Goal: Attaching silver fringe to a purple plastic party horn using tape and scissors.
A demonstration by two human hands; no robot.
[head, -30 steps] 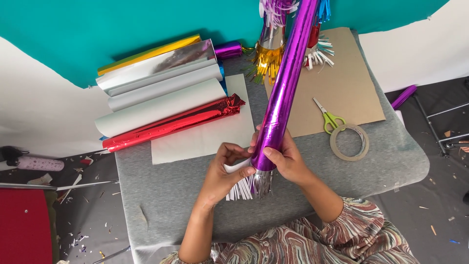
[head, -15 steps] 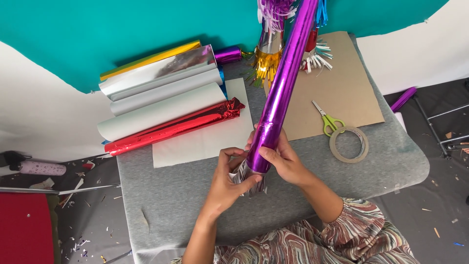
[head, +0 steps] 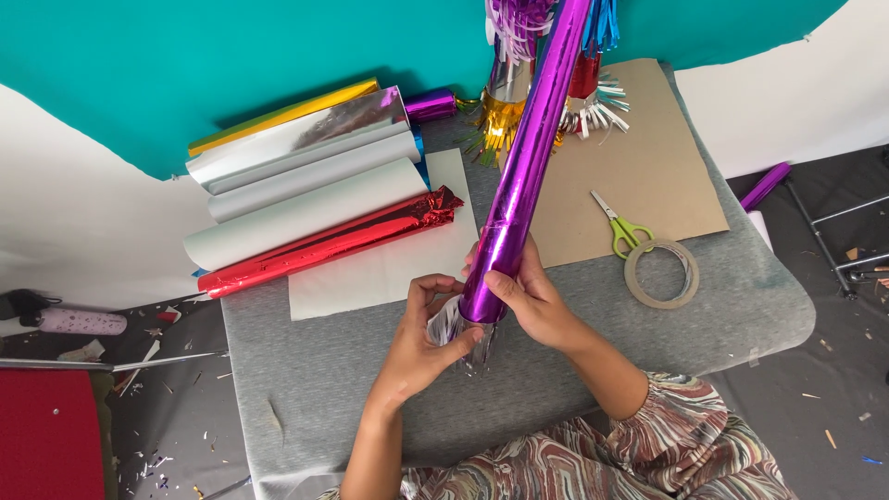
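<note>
A long shiny purple foil tube (head: 528, 157) slants up from the middle of the grey padded table (head: 306, 389). My right hand (head: 528, 301) grips its lower end from the right side. My left hand (head: 421, 338) pinches a silver fringed foil strip (head: 454, 329) against the bottom of the tube. The fringe wraps around the tube's lower end and partly hides behind my fingers.
Rolls of silver, white, red and gold foil (head: 315, 185) lie at the table's left rear on a white sheet (head: 389, 268). Green-handled scissors (head: 622, 227) and a tape ring (head: 660, 273) rest by a brown cardboard sheet (head: 648, 167). Fringed foil tubes (head: 505, 102) stand at the back.
The silver fringe has been drawn tighter round the tube's end, and my hands have shifted slightly lower and closer together. The tube has stayed at the same slant.
</note>
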